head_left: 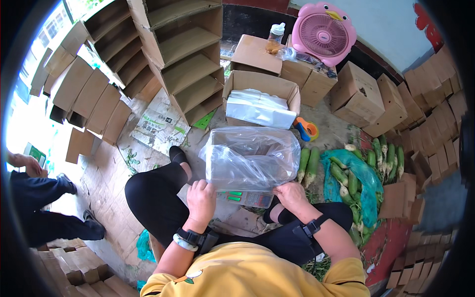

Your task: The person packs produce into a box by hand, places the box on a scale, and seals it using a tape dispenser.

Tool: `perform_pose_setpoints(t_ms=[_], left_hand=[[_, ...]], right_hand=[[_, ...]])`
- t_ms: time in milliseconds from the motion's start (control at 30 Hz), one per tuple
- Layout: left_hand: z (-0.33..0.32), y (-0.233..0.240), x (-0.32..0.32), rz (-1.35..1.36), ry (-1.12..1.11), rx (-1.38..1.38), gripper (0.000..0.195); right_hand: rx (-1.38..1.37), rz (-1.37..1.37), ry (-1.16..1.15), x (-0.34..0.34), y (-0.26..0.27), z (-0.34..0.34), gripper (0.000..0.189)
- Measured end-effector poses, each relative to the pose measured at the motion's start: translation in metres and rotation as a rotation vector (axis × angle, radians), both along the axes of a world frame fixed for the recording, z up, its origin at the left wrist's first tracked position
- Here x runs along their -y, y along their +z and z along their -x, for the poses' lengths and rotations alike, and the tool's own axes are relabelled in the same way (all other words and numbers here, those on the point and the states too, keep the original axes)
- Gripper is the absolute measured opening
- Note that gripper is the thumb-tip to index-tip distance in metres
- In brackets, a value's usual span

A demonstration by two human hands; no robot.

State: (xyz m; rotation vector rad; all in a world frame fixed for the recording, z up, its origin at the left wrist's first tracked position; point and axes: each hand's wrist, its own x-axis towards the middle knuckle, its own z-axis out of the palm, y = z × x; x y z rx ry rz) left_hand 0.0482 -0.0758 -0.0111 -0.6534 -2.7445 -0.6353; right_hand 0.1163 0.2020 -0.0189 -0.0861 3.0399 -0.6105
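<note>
A clear plastic bag [245, 159] drapes over an open cardboard box in front of me, its loose film rumpled across the opening. My left hand [200, 200] pinches the bag's edge at the near left corner. At the near right corner my right hand [291, 195] has its fingers closed on the same edge. Between my hands, a weighing scale [246, 198] with a keypad and green displays shows below the bag. Its platform is hidden. Just right of the box lie long green radishes [312, 165]; more spill from a teal mesh bag [365, 182].
Behind stands a box [261, 78] holding white plastic bags [258, 104]. An orange and blue tape dispenser [307, 130] is on the floor. A pink fan [323, 33] and a drink bottle [275, 39] top boxes. Stacked cartons [189, 59] rise left; a person [41, 208] stands there.
</note>
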Motion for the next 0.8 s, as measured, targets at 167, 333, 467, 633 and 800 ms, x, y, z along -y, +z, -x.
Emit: perform_pose_setpoints(t_ms=[167,333,467,633,800], left_hand=[[0.013,-0.064,0.003,-0.022,0.148,0.441,0.013],[0.05,-0.144,0.008,-0.089,0.316,0.811,0.021],[0.056,-0.132,-0.002,-0.462,0.51,1.084,0.018],[0.084,-0.057,0.006,-1.037,0.46,0.501,0.014],[0.095,0.084,-0.055,-0.477,-0.403,0.7,0.022]], right_hand=[[0.041,-0.078,0.024,-0.001,-0.039,0.009,0.012],[0.166,-0.14,-0.021,0.003,-0.063,0.023,0.014],[0.271,-0.176,-0.058,-0.009,-0.067,0.017,0.014],[0.502,0.311,0.11,-0.004,0.029,0.022,0.017],[0.08,0.449,-0.14,-0.014,0.083,0.059,0.012]])
